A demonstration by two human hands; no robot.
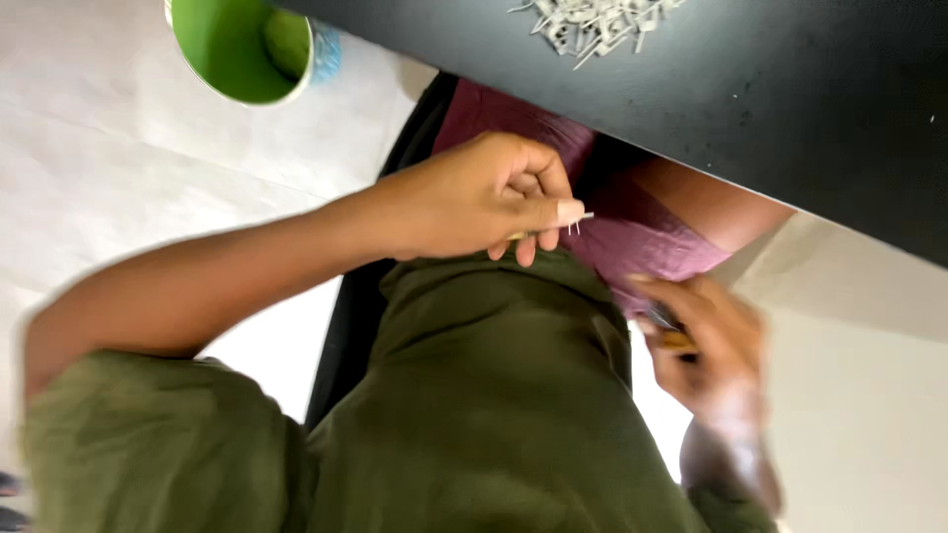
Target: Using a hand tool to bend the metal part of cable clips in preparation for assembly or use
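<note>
left hand (474,202): fingers curled in, thumb and forefinger pinched tight on a tiny pale component with thin metal pins (578,223). Only the pins and a sliver of the body poke out past the fingertips.

where the little part is: held up over the lap, just below the near edge of the black flat tabletop (770,109), clear of it and not touching.

how it'll handle, my guess: super light, basically no weight. The pins look hair-thin, so probably easy to bend if squeezed sideways. Small and smooth enough to slip out too. Best place to hold it is the body, like it's being held here, pins left free.

right hand (706,341): lower, under the tabletop's edge and blurry. It's wrapped around something small and dark with a yellowish bit (674,336), maybe a tool handle; honestly can't tell what it is or how firm the grip is.

heap of small white pinned pieces (597,22): lying on the tabletop near its far edge, well away from both hands. They look like the same sort of thing as the pinched one.

green round plastic tub (242,47): off the tabletop's left end, down on the pale floor.

clothes: olive green trousers and a purple top fill the space under the tabletop.
</note>
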